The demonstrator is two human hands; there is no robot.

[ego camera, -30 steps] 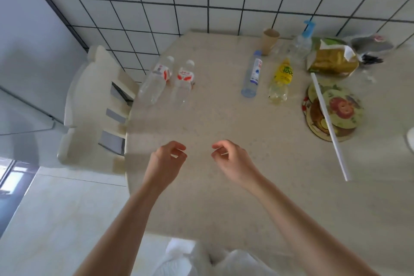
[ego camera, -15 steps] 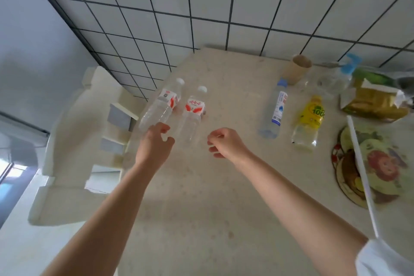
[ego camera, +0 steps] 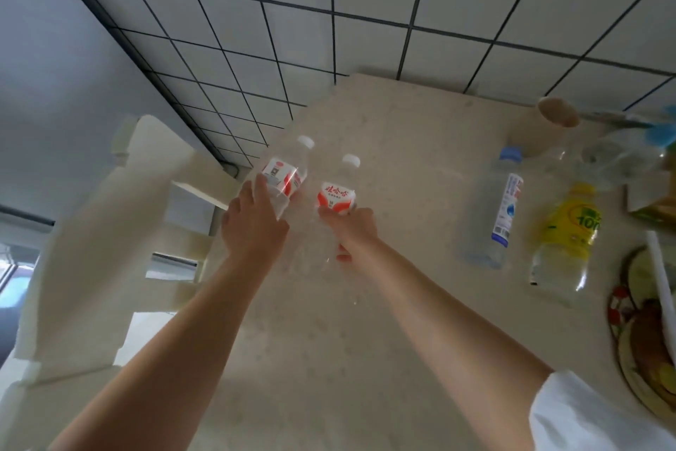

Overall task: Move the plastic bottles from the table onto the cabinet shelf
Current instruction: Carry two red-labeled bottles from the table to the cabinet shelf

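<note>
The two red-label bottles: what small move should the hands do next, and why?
Probably lift both straight up. The left hand grips the left red-label bottle and the right hand grips the right red-label bottle, both upright on the table.

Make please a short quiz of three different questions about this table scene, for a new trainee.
1. True or false: the left hand and the right hand each grip a red-labelled bottle.
2. How many capped plastic bottles stand upright on the table: A two, B four, C six?
3. Fill in: the bottle beside the blue-capped bottle has a ____ label.

Key: 1 true, the left bottle and the right bottle are gripped; 2 B; 3 yellow.
</note>
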